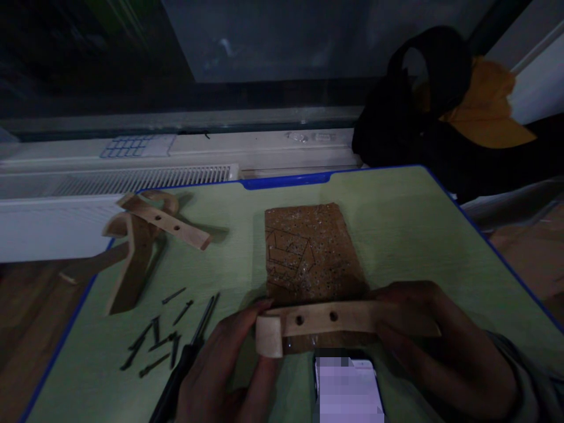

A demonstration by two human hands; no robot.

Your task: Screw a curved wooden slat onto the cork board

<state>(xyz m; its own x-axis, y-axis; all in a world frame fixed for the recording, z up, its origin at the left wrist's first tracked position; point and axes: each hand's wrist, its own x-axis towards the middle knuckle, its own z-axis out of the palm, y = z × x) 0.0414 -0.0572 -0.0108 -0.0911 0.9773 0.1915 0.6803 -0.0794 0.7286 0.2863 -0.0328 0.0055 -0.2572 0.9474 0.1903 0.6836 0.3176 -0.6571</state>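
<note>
I hold a curved wooden piece (pixel 328 322) with two drilled holes across the near edge of a perforated brown cardboard sheet (pixel 308 249). My left hand (pixel 229 370) pinches its rounded left end. My right hand (pixel 434 346) wraps around its right end. Both hands are closed on the piece. A phone (pixel 348 388) with a lit screen lies just below it.
Several dark screws (pixel 156 341) and a black-handled screwdriver (pixel 185 358) lie left of my hands on the green table (pixel 405 235). More curved wooden pieces (pixel 145 235) are stacked at the far left. Dark and orange clothing (pixel 458 111) sits at the back right, with a radiator (pixel 132 179) behind.
</note>
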